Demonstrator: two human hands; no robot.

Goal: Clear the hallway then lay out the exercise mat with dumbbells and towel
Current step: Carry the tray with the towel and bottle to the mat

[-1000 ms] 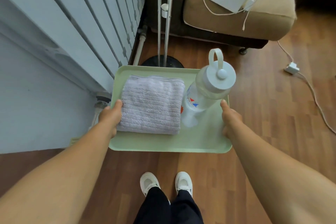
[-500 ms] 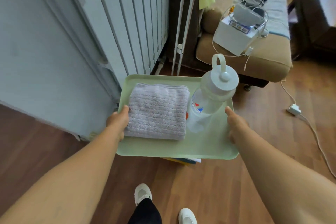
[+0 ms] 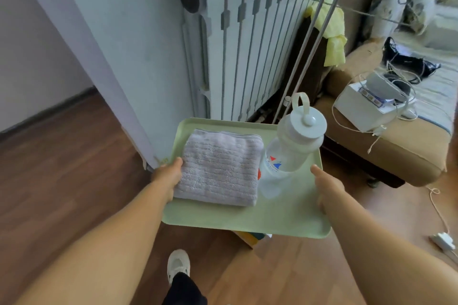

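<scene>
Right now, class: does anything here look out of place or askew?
The tray, towel and bottle look orderly. A white cord with its adapter trails loose across the floor beside the sofa, a possible trip hazard.

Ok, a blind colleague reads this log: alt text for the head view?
A person's left hand and right hand hold a pale green tray by its sides; on it a folded lilac towel and a clear white-lidded bottle. A white radiator stands behind.

My tray [image 3: 247,220] smooth matt plastic; towel [image 3: 220,168] ribbed soft cloth; bottle [image 3: 290,153] translucent plastic; floor [image 3: 62,181] glossy wood.
</scene>
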